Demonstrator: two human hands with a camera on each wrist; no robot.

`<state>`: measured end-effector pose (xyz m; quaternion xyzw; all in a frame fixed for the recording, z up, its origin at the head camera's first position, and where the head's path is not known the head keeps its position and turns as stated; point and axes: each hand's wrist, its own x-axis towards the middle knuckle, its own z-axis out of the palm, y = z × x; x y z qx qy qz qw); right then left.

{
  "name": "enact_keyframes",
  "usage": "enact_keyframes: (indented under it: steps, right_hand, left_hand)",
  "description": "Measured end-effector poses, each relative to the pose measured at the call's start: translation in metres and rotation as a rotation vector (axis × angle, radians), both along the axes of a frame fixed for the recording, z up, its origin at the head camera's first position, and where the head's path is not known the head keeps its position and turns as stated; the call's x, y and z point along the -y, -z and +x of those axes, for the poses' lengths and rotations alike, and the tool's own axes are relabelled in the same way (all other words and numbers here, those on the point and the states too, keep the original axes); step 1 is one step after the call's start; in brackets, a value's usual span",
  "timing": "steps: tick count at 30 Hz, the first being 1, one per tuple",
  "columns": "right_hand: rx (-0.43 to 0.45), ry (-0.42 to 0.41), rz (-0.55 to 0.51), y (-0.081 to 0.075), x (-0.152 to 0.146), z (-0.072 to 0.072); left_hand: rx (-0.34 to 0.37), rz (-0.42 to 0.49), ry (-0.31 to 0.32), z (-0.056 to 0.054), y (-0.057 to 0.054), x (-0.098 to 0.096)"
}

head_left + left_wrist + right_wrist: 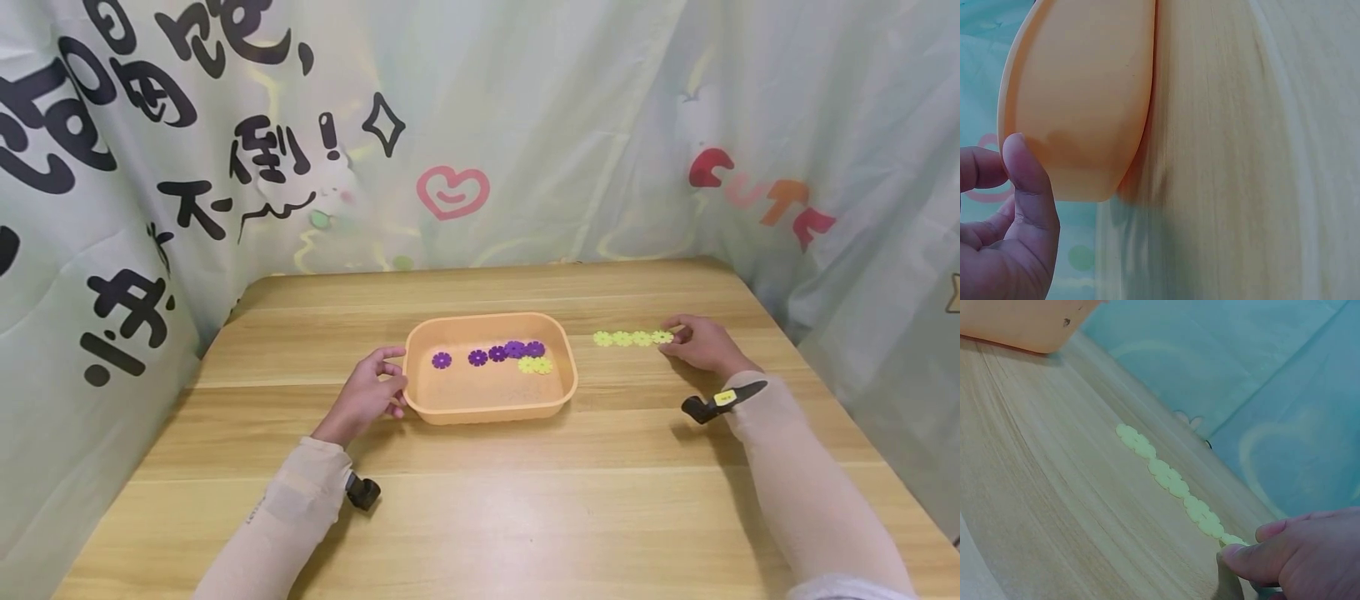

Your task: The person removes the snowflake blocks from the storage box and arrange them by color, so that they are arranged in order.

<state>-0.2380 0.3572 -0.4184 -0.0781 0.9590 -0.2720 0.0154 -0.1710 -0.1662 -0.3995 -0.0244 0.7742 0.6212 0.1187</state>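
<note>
My left hand (pixel 363 392) holds the left end of an orange plastic tray (pixel 491 412), its thumb (pixel 1029 172) on one side of the rim and a finger on the other. Inside the tray lie several purple flower-shaped discs (pixel 477 357) and two yellow ones (pixel 527 365). Right of the tray, several yellow flower-shaped discs (pixel 622 338) lie in a straight row on the table, edge to edge. At the row's right end, my right hand (pixel 705 343) pinches the last yellow disc (pixel 662 337) between thumb and finger, partly covering it.
Everything rests on a wood-grain table (pixel 480 508). A printed curtain (pixel 540 150) hangs behind the table and along both sides. Each wrist wears a small black camera, one on the left (pixel 363 492) and one on the right (pixel 699 409).
</note>
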Motion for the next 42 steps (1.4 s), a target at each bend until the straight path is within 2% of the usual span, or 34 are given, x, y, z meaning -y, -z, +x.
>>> enact_keyframes:
  steps: [9, 15, 22, 27, 30, 34, 38, 42]
  right_hand:
    - [0.011, 0.004, -0.006, -0.003, 0.000, 0.002]
    - [0.002, -0.019, -0.057, -0.003, 0.002, 0.001]
    - [0.008, -0.076, -0.187, -0.008, 0.012, 0.002]
    - [0.077, -0.102, -0.327, -0.019, 0.026, 0.005]
    - [0.113, -0.149, -0.421, -0.025, 0.034, 0.005]
    - [0.117, -0.220, -0.510, -0.033, 0.045, 0.005]
    - [0.122, -0.260, -0.548, -0.039, 0.056, 0.004]
    - [0.110, -0.276, -0.490, -0.044, 0.068, 0.002]
  left_hand:
    - [0.010, 0.001, -0.001, 0.000, 0.001, -0.001]
    - [0.006, 0.002, -0.002, 0.000, 0.001, -0.001]
    - [-0.003, 0.003, -0.002, 0.000, 0.001, -0.001]
    - [-0.004, 0.006, -0.001, 0.000, 0.001, -0.001]
    - [-0.002, 0.006, -0.003, 0.000, 0.001, -0.001]
    - [0.004, 0.008, -0.005, 0.001, 0.000, -0.001]
    - [0.009, 0.008, -0.004, 0.001, 0.000, -0.001]
    - [0.010, 0.003, -0.001, 0.000, 0.000, 0.000]
